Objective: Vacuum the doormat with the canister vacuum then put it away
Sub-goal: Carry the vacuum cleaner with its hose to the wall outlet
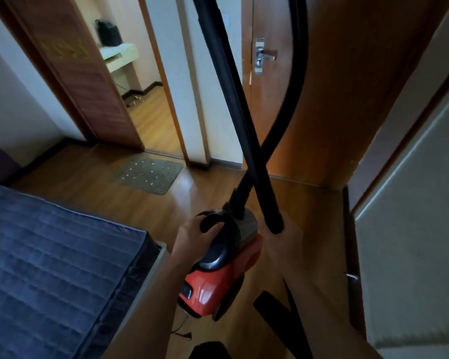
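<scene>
Under L hand [195, 230], vac [218, 279], R hand [283, 243], wand [230, 81]

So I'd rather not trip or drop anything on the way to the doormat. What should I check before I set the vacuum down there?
1. Left hand grips the canister vacuum by its handle: ok.
2. Right hand holds the wand: ok.
3. Floor up to the doormat free: ok.
4. Cord stowed: not ok, it dangles below the vacuum.
5. Nozzle fitted: cannot tell, the wand's upper end is out of frame.
</scene>
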Demonstrator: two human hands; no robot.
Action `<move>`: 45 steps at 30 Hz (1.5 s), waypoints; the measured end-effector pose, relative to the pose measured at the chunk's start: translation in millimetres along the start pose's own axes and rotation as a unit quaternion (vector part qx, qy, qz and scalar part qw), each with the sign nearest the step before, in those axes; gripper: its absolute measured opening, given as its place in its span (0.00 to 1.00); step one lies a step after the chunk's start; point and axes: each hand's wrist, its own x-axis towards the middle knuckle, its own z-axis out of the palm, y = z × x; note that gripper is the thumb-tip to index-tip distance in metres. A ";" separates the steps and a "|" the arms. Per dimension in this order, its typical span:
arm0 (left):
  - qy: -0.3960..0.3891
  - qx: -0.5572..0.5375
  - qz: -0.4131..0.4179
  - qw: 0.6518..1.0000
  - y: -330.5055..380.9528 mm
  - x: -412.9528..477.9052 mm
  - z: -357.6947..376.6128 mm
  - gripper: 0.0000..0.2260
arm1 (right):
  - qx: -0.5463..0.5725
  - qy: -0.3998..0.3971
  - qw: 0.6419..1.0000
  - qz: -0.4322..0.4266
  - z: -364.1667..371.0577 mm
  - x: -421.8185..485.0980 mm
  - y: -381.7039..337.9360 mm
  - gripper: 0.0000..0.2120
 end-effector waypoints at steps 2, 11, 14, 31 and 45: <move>0.006 -0.001 -0.020 1.000 -1.5 19.5 3.7 0.08 | 0.010 -0.018 1.000 -0.012 8.5 25.3 -1.8 0.07; 0.040 -0.019 -0.084 0.995 -26.2 126.7 0.9 0.10 | -0.007 -0.076 0.997 -0.007 83.7 131.0 11.1 0.10; 0.044 -0.031 -0.093 0.994 -44.2 179.2 -4.2 0.10 | -0.012 -0.098 0.995 -0.018 120.4 175.2 6.7 0.08; 0.110 -0.044 -0.162 0.980 -136.7 432.8 -74.1 0.11 | -0.016 -0.198 0.974 -0.112 333.6 397.4 -71.8 0.08; 0.210 -0.039 -0.285 0.934 -216.8 595.3 -132.5 0.12 | 0.051 -0.298 0.935 -0.184 538.7 559.7 -74.1 0.12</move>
